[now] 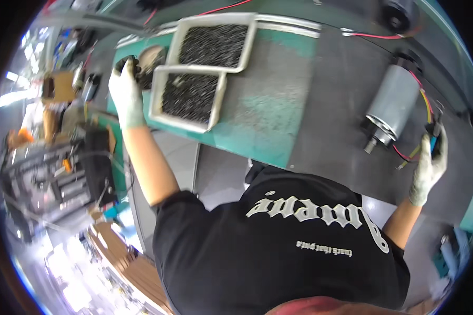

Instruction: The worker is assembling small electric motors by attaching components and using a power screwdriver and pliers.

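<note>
My left hand [125,94], in a white glove, is at the far left of the green mat with its fingers closed round a dark, lumpy black part [128,64]. Just beside it is a round container [151,55], partly hidden. My right hand [431,164], gloved too, is at the right, closed round a slim blue-and-black hand tool [434,137] with a thin metal end; its exact kind is unclear. Left of that hand lies a grey cylindrical motor [393,102], its shaft toward me. Red and yellow wires [425,97] run along the motor toward the tool.
Two white trays [153,107] [251,44] filled with small black pieces stand on the green mat [268,105]. Another motor [397,18] with a red wire is at the far right. A cardboard box [60,86] and machinery [63,178] are at the left.
</note>
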A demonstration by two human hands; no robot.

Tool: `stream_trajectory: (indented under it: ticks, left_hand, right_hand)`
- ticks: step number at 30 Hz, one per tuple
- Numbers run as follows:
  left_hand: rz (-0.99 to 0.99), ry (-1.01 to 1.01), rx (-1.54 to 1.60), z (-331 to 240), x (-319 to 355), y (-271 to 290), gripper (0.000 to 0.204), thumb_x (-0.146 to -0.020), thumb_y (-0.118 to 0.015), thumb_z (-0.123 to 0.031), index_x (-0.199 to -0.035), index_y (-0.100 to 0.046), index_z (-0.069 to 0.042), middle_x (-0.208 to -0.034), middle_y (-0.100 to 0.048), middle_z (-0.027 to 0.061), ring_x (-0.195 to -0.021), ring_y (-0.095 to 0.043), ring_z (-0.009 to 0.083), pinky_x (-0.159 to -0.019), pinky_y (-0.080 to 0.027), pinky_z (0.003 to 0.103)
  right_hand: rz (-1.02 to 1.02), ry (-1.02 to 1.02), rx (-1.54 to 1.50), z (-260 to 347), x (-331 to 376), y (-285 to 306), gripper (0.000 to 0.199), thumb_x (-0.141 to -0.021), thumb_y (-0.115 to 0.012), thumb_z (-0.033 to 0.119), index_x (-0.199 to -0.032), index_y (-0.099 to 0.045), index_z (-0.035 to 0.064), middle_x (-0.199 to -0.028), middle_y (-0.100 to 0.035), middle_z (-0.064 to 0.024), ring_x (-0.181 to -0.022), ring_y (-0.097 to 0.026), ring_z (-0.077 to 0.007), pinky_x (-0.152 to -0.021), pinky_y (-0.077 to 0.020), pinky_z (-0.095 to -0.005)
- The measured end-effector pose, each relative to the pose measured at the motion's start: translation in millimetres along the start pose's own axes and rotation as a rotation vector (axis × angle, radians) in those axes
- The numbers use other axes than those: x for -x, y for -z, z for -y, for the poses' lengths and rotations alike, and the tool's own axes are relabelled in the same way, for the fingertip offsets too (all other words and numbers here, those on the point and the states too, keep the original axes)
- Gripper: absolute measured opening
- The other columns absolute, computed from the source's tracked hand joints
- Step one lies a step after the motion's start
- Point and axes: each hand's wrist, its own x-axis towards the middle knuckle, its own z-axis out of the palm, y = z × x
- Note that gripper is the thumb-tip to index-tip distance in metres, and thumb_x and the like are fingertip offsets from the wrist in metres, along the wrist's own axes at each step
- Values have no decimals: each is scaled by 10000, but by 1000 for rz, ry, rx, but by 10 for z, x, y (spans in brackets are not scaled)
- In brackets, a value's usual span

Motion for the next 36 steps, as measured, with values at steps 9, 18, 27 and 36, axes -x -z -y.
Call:
stream_trajectory:
  ticks: [9,18,27,36]
  left_hand:
    - [951,479,1300,-1639,2199,-2464,220,-923,-602,-181,-1084,-599,-31,-1011,-653,105,-828,-618,162,-736,-495,312]
    - [896,523,1309,-1847,2344,-2604,193,-921,-588,-101,-1046,-535,35,-947,-634,139,-759,-613,158,-726,-531,303]
    - [870,439,1424,-1771,2416,-2682,198,-928,-589,-131,-1073,-601,4,-973,-648,86,-822,-616,171,-734,-504,299]
    - [788,-28,848,-1886,2223,-3048,191,-917,-597,-134,-958,-556,48,-796,-655,126,-764,-644,204,-681,-523,300]
  right_hand:
    - [53,830,456,1102,-115,-61,399,-678,-681,135,-1075,-679,92,-965,-613,-131,-907,-577,-297,-793,-496,-392]
    - [8,840,654,1141,-126,213,543,-595,-688,95,-1137,-696,78,-1016,-630,-132,-929,-598,-244,-804,-519,-345]
    - [-28,830,637,1083,-152,122,547,-601,-682,84,-1148,-692,95,-1008,-635,-104,-944,-594,-248,-831,-508,-357]
    - [-35,610,565,641,-425,65,417,-690,-623,78,-1104,-637,32,-943,-629,-143,-865,-603,-241,-784,-501,-362]
